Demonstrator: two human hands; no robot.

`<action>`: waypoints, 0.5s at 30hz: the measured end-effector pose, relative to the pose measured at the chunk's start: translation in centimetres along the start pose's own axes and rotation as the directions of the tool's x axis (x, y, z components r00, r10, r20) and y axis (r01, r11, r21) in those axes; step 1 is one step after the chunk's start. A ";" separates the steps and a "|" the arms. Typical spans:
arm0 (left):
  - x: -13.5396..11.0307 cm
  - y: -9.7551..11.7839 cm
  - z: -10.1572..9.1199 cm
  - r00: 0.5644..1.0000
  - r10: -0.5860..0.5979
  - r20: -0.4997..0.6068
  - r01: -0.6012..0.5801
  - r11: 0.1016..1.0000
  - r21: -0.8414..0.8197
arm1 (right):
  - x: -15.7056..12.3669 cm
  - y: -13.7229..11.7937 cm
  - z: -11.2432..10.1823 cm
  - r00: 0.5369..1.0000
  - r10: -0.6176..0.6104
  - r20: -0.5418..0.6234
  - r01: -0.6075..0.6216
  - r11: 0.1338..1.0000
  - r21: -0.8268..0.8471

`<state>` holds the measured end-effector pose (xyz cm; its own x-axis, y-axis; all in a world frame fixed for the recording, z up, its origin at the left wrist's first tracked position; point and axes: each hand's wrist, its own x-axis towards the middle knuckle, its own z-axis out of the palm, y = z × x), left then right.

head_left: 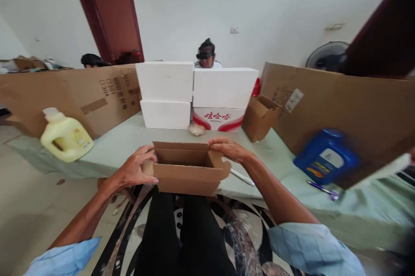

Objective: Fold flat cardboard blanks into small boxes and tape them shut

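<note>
An open brown cardboard box is held between my two hands at the near edge of the table, its flaps raised. My left hand grips its left end, thumb on the near wall and fingers by the side flap. At the far right corner, my right hand has its fingers on the rim and flap. The inside of the box is mostly in shadow. A white strip-like thing lies on the table just right of the box. Behind the box sits a small round item in clear wrap.
White boxes are stacked at the back, before a seated person. Cardboard panels flank the table. A yellow jug stands left; a blue bottle, a pen and another open carton are right.
</note>
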<state>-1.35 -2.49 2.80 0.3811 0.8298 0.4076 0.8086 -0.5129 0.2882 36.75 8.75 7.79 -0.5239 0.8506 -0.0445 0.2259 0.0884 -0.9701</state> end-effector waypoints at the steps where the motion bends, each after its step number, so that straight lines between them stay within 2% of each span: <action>1: 0.0 0.1 0.0 1.000 -0.005 -0.004 0.005 1.000 -0.015 | 0.1 0.4 -0.2 1.000 0.017 -0.008 -0.017 1.000 0.007; 5: 0.0 0.2 0.0 0.999 -0.027 -0.028 0.025 0.997 -0.068 | -0.4 2.3 -0.6 0.994 0.068 -0.086 -0.070 0.997 -0.030; 8: 0.1 0.4 0.0 0.997 -0.066 -0.045 0.062 0.994 -0.089 | -1.8 4.5 -0.1 0.988 -0.006 -0.156 0.001 0.999 -0.035; 13: 0.2 1.0 0.6 0.979 -0.179 -0.092 0.171 0.981 -0.088 | -4.9 8.9 2.4 0.981 -0.133 -0.139 0.165 0.953 0.255; 15: 0.4 1.4 0.9 0.965 -0.235 -0.116 0.228 0.971 -0.065 | -5.9 9.9 3.6 0.976 -0.172 -0.132 0.202 0.945 0.257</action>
<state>0.32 -2.63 2.55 0.1262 0.8957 0.4263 0.8432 -0.3232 0.4295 39.15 2.71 -2.39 -0.4423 0.8833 0.1553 -0.1033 0.1218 -0.9872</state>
